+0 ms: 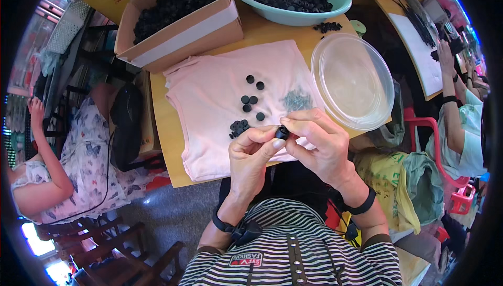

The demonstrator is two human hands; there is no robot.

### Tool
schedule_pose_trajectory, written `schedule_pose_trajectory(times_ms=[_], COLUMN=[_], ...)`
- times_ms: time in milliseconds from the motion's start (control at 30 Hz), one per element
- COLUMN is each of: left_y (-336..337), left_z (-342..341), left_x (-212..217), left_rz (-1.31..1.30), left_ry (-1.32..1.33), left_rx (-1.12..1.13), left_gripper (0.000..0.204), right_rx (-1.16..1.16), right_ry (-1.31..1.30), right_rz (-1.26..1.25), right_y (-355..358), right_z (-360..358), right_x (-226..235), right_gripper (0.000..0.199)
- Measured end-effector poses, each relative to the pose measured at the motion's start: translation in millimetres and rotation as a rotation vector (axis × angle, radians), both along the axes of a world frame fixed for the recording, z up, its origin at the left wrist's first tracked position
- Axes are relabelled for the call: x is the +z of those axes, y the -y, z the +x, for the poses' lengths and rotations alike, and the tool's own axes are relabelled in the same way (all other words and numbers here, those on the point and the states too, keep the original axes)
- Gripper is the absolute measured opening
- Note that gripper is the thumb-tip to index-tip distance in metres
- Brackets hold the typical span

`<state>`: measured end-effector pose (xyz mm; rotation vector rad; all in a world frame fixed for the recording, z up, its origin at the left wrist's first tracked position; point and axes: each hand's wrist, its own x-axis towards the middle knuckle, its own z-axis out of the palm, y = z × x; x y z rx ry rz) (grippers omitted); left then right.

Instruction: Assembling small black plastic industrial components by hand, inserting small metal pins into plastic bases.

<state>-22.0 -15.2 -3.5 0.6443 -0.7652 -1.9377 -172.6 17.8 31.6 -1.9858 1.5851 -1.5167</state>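
In the head view, we look down on two bare hands meeting at the near edge of a pink cloth (209, 102) on a table (168, 152). The left hand (249, 155) and right hand (325, 144) pinch one small black part (282, 133) between their fingertips, in front of the striped shirt (283, 233). We judge it light, stiff and smooth, liable to slip; its round sides seem the best hold, between thumb and forefinger. Beyond, on the cloth, lie loose black discs (260, 116), a heap of small black bits (239, 127) and, to the right, a pale, glinting pile (297, 100). Farther right is a clear lid (352, 81). At the far side stand a box (183, 42) and a basin (341, 9), both holding black pieces (181, 5).
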Motion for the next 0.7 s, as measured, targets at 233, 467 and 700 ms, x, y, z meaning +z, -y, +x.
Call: schedule_pose_trajectory(times_ms=[233,467,700], left_y=[-2,1,30], left_z=[-5,-9,16], left_x=[-2,-11,9], left_rz=[0.013,0.077,-0.29], left_ry=[-0.039,-0.121,0.406], left_rx=[0.012,-0.025,0.205], left_gripper=[0.014,0.015,0.019], right_rx=[-0.032,-0.058,-0.225], right_ry=[-0.076,-0.105,-0.063], right_rz=[-0.019,-0.005,0.258], right_y=[0,0,62], right_z=[-1,-1,-41], right_x=[0,2,41], right_gripper=[0.028,0.024,0.02])
